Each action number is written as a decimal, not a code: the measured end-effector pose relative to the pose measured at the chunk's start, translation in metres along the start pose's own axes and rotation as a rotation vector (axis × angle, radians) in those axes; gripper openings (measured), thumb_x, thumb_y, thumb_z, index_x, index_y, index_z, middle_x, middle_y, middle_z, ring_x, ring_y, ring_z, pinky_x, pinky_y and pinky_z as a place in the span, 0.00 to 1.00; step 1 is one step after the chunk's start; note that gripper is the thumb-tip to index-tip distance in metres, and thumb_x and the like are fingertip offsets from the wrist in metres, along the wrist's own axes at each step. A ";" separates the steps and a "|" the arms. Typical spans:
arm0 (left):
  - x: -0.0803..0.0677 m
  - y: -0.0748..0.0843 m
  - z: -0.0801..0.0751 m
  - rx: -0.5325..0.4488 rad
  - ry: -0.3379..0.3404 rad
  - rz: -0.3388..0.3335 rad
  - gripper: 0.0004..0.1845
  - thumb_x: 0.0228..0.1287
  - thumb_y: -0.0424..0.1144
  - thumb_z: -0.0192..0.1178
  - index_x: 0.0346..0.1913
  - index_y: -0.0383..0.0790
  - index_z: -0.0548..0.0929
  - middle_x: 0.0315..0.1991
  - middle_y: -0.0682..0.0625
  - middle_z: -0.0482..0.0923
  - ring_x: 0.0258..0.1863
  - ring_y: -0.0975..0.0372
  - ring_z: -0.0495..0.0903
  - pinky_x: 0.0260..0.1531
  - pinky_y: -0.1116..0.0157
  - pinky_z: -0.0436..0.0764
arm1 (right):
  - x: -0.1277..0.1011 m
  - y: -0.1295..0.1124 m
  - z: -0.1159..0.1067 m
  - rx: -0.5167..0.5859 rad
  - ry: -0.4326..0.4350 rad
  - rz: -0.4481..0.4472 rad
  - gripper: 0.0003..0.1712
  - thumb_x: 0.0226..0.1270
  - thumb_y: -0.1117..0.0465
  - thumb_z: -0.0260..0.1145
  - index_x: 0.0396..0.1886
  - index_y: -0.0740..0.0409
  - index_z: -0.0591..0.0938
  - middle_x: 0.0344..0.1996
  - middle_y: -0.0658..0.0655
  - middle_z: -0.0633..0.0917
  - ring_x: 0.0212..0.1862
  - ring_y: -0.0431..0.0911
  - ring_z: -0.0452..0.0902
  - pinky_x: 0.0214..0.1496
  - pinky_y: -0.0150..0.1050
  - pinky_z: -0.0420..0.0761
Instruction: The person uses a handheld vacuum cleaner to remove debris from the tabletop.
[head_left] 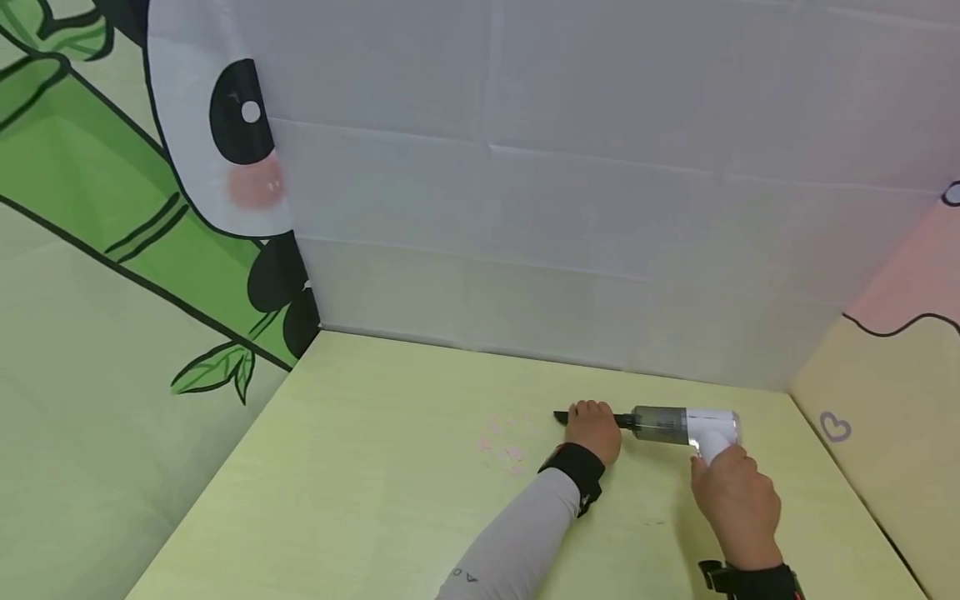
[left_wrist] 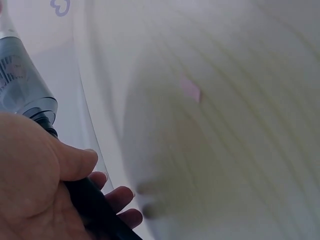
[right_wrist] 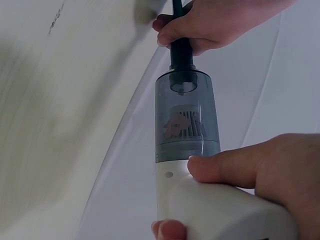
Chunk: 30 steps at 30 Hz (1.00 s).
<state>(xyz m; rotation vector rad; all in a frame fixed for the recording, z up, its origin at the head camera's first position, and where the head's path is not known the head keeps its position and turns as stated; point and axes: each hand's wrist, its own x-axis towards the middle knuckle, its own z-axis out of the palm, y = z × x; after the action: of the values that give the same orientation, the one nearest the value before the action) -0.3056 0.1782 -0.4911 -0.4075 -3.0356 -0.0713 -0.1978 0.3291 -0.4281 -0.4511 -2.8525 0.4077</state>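
A white handheld vacuum cleaner (head_left: 711, 422) with a smoky see-through dust cup (head_left: 658, 424) is held level above the table. My right hand (head_left: 738, 504) grips its handle, the thumb lying on the white body in the right wrist view. My left hand (head_left: 592, 432) holds the black nozzle (left_wrist: 92, 205) with thumb and curled fingers. The nozzle's tip (head_left: 560, 417) points left, toward several small pink scraps (head_left: 514, 453) on the table. Inside the dust cup (right_wrist: 186, 107), some pinkish bits lie against the filter. One pink scrap (left_wrist: 191, 90) shows beyond the left hand.
The pale yellow tabletop (head_left: 337, 500) meets a whitish cloth wall (head_left: 487, 275) at the back. A panda and bamboo print (head_left: 135, 192) covers the left side. On the right panel is a small purple heart (head_left: 835, 427). A dark mark (right_wrist: 56, 19) is on the tabletop.
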 end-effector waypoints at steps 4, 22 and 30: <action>-0.006 -0.004 -0.003 -0.025 0.000 -0.009 0.19 0.78 0.51 0.50 0.61 0.44 0.75 0.57 0.49 0.76 0.63 0.58 0.72 0.69 0.62 0.68 | -0.004 -0.002 0.003 -0.007 0.053 -0.036 0.28 0.68 0.55 0.65 0.30 0.81 0.68 0.20 0.73 0.75 0.19 0.64 0.76 0.14 0.54 0.73; -0.039 -0.014 -0.007 -0.010 0.067 0.017 0.18 0.79 0.50 0.51 0.58 0.43 0.78 0.54 0.48 0.79 0.60 0.57 0.76 0.67 0.62 0.71 | -0.031 -0.005 0.002 -0.009 0.081 -0.066 0.28 0.67 0.56 0.67 0.29 0.81 0.69 0.19 0.73 0.75 0.17 0.63 0.74 0.13 0.55 0.72; -0.040 -0.016 0.007 0.000 0.058 -0.015 0.20 0.78 0.51 0.51 0.61 0.43 0.77 0.55 0.48 0.78 0.61 0.57 0.75 0.68 0.61 0.70 | -0.038 -0.010 0.007 -0.001 0.135 -0.103 0.27 0.64 0.58 0.69 0.27 0.80 0.68 0.17 0.73 0.74 0.15 0.62 0.72 0.12 0.55 0.71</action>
<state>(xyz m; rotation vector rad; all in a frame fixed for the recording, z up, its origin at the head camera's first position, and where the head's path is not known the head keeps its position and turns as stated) -0.2721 0.1528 -0.5016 -0.3765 -2.9819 -0.0820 -0.1665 0.3060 -0.4387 -0.3179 -2.7305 0.3433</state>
